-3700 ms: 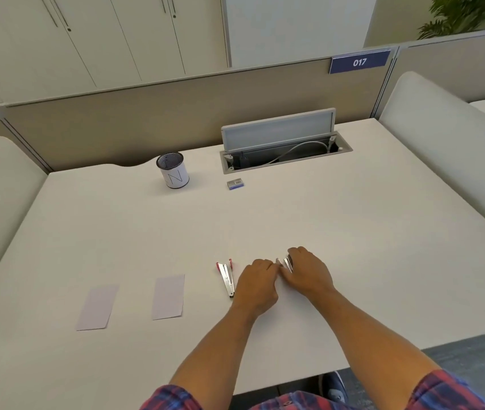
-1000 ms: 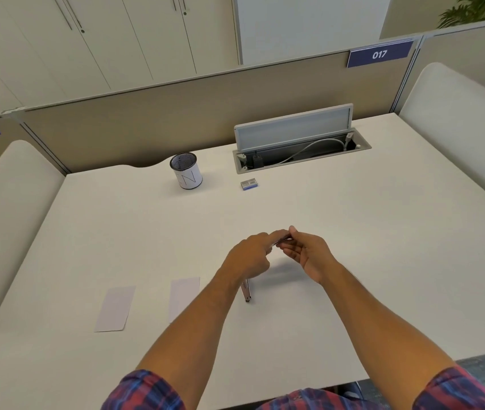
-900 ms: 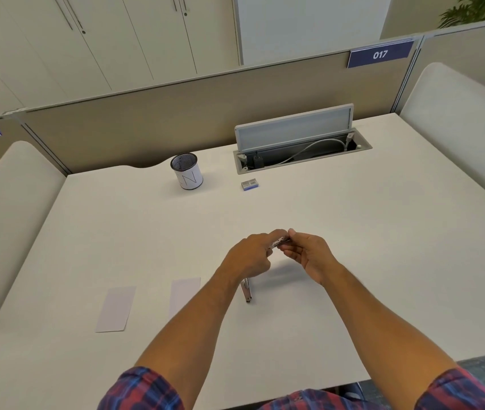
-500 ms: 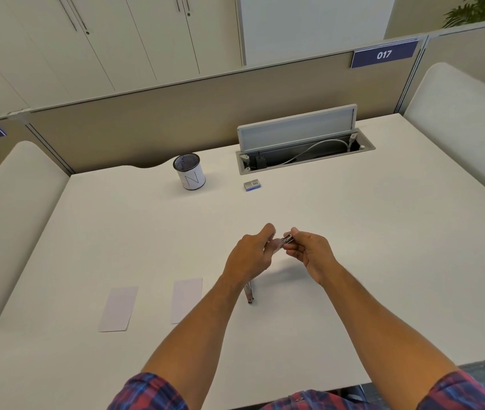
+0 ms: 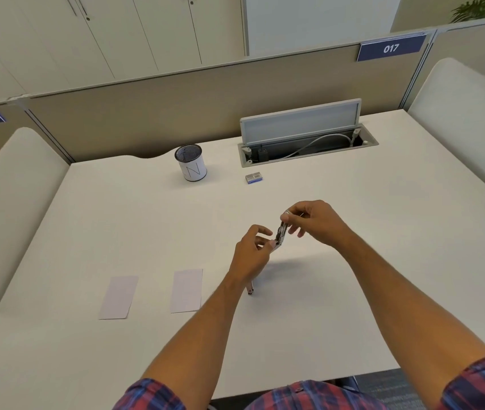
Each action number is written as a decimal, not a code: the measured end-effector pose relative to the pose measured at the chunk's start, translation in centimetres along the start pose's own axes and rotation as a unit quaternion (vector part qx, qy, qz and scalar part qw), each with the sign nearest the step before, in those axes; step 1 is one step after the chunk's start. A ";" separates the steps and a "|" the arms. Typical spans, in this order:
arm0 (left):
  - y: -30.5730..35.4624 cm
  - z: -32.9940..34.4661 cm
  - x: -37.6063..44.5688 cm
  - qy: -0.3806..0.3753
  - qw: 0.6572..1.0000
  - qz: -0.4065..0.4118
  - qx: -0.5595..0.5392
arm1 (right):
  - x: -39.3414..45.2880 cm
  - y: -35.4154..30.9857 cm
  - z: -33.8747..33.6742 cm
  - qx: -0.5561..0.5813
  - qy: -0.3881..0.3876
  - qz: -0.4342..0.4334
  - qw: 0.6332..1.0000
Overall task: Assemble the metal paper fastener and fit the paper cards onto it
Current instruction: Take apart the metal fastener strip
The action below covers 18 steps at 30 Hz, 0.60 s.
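A small silver metal fastener piece (image 5: 281, 232) is held above the white desk (image 5: 353, 261), standing nearly upright. My right hand (image 5: 313, 221) pinches its top end. My left hand (image 5: 251, 253) pinches its lower end with thumb and fingertips. A second metal fastener strip (image 5: 250, 289) lies on the desk, mostly hidden under my left wrist. Two pale paper cards lie flat to the left: one (image 5: 187, 290) near my left forearm, the other (image 5: 118, 297) further left.
A mesh pen cup (image 5: 191, 163) stands at the back of the desk. A small blue and grey box (image 5: 254, 178) lies in front of an open cable hatch (image 5: 306, 140). Partition walls run behind and on both sides.
The fastener piece has turned from lying level between my hands to standing nearly upright. My right hand rose to its top end. My left hand dropped to its bottom end.
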State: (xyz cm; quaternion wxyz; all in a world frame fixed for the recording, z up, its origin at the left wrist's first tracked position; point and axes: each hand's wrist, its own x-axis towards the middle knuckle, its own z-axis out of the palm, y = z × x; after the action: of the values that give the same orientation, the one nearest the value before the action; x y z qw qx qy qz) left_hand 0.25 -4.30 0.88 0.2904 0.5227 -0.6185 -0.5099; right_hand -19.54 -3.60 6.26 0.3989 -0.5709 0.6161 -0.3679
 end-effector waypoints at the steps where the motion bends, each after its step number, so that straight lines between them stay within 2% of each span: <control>1: 0.0 0.0 0.0 0.000 1.000 0.002 0.002 | -0.1 -0.1 0.1 -0.005 -0.001 -0.002 1.000; 7: 0.4 0.0 -0.1 -0.005 1.000 -0.008 0.018 | -0.2 0.3 0.2 -0.002 0.013 0.003 1.000; 13: 0.9 -1.0 0.6 -0.096 0.991 -0.091 -0.031 | -1.5 3.2 -1.6 0.183 -0.052 0.050 0.980; 16: 0.8 -0.8 0.8 -0.125 0.989 -0.069 -0.030 | -2.5 5.5 -2.1 0.214 -0.061 0.087 0.971; 18: 0.7 -0.2 0.9 -0.119 0.991 -0.030 0.044 | -3.2 6.9 -2.1 0.199 -0.053 0.099 0.974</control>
State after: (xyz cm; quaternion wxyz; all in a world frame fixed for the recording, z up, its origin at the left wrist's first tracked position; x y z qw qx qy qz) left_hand -0.02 -5.27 1.43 0.1760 0.4885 -0.6546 -0.5494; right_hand -24.15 0.17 1.10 0.5712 -0.4348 0.5621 -0.4107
